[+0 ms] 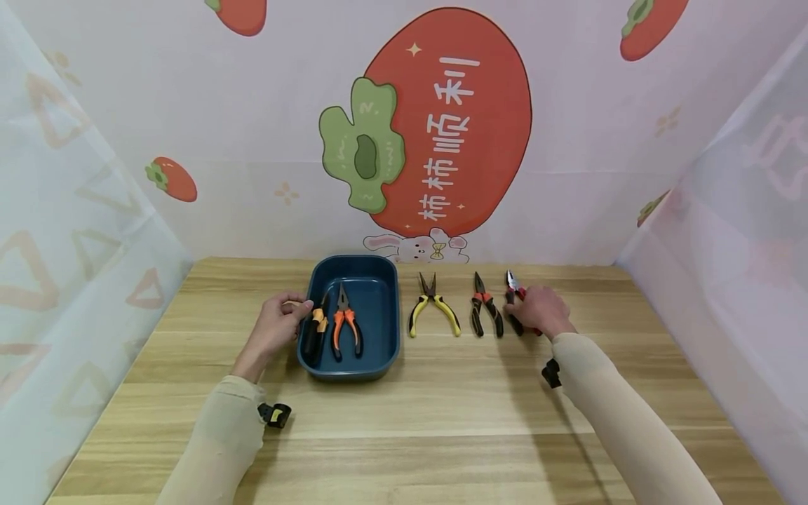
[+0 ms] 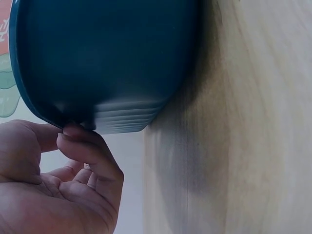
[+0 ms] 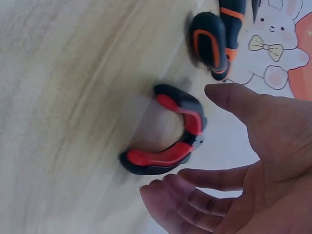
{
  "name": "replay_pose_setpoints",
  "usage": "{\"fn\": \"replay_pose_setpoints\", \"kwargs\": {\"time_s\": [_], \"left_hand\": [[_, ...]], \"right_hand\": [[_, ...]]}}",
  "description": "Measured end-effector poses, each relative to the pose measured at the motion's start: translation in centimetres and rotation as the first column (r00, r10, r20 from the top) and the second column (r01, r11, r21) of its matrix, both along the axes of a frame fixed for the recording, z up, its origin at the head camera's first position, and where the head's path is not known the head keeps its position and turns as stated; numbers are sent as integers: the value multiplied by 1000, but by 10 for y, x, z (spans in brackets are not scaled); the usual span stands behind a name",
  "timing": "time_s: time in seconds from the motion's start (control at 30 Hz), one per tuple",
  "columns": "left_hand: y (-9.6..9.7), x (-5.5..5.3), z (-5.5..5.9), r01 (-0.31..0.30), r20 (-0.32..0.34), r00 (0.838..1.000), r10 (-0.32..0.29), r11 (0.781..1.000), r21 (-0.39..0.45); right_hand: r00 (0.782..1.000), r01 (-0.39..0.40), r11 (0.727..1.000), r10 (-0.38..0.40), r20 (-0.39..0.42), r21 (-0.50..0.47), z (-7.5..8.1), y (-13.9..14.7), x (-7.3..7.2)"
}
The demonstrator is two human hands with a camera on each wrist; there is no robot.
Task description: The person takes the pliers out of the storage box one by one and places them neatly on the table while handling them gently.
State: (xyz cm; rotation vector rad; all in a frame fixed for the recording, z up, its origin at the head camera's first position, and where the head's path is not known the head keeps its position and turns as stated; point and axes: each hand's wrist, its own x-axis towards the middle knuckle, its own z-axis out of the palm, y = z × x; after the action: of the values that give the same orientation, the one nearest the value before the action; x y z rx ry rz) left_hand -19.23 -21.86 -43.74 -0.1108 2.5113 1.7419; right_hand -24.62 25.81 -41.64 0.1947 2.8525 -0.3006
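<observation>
My left hand (image 1: 278, 325) pinches the left rim of a dark blue tray (image 1: 379, 315) between thumb and index finger. From the left wrist view, the tray's ribbed outer wall (image 2: 129, 114) shows beside the curled fingers. Inside the tray lie orange-and-black pliers (image 1: 339, 324) and, left of them, a black tool with orange parts (image 1: 312, 338). Over at the right, my right hand (image 1: 544, 308) reaches over red-and-black pliers (image 1: 513, 282). Its thumb and fingers are spread around their handles (image 3: 163, 158) in the right wrist view, with a gap left between.
Between the tray and my right hand, yellow-and-black pliers (image 1: 432, 297) and black-and-orange pliers (image 1: 485, 297) lie in a row on the wooden table (image 1: 429, 421). A printed cloth backdrop (image 1: 252, 140) stands behind the table, with cloth sides left and right.
</observation>
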Motion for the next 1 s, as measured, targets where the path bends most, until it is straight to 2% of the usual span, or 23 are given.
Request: {"fn": "replay_pose_setpoints", "kwargs": {"time_s": [0.27,0.6,1.0], "left_hand": [[-1,0,0,-10,-6,1000,10,1000,-17],[4,0,-2,19,-8,1000,-19,1000,-1],[6,1,-1,18,-24,1000,-18,1000,10]], "right_hand": [[994,-83,997,82,-70,-3,17,-20,6],[979,-149,989,148,-143,0,29,-66,19],[938,-290,957,280,-204,-20,46,-133,36]]}}
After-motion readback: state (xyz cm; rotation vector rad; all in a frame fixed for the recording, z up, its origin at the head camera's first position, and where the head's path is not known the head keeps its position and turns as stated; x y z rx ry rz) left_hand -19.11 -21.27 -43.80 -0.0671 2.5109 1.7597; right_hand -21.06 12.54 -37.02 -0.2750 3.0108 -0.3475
